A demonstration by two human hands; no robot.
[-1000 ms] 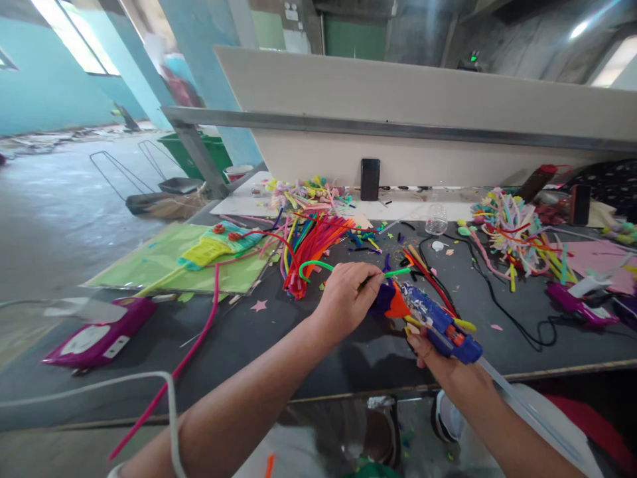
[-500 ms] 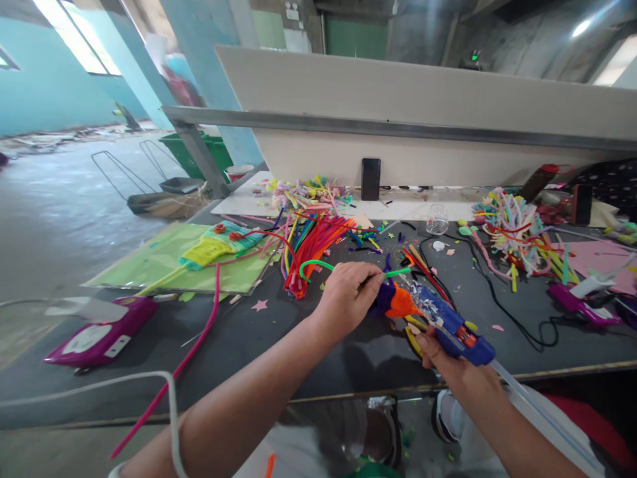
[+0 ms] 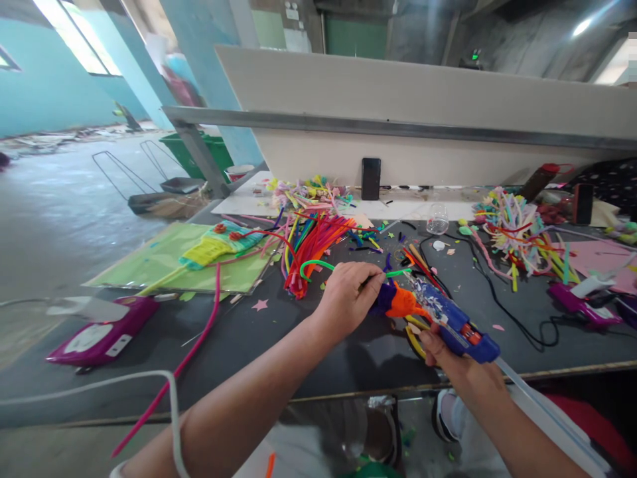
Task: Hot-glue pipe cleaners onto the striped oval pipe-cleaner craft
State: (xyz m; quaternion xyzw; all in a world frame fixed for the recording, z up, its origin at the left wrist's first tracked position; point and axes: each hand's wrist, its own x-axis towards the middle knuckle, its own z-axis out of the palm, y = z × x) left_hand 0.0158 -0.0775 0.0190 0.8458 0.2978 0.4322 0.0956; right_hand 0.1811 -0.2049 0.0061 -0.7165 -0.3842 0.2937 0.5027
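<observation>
My left hand (image 3: 351,292) is closed, thumb against fingers, on a green pipe cleaner (image 3: 318,263) whose ends stick out on both sides. Against these fingertips is a purple and orange fuzzy piece (image 3: 401,302). My right hand (image 3: 445,355) is wrapped round a blue glue gun (image 3: 458,325), its glue-smeared nozzle end beside the orange part. A clear glue stick runs out of the back of the gun. Below the orange part, a yellow curved piece (image 3: 414,342) shows near my right fingers. What my left fingertips cover is hidden.
Colourful pipe cleaners (image 3: 318,245) lie beyond my left hand. At left are a green sheet (image 3: 149,262) with a yellow and blue figure and a purple power strip (image 3: 107,332). A phone (image 3: 371,179) leans on the back board. Black cable (image 3: 497,299) curves at right.
The glue gun and my right hand have shifted slightly right. The gun's tip has drawn back a little from the orange part. My left hand looks nearly unmoved.
</observation>
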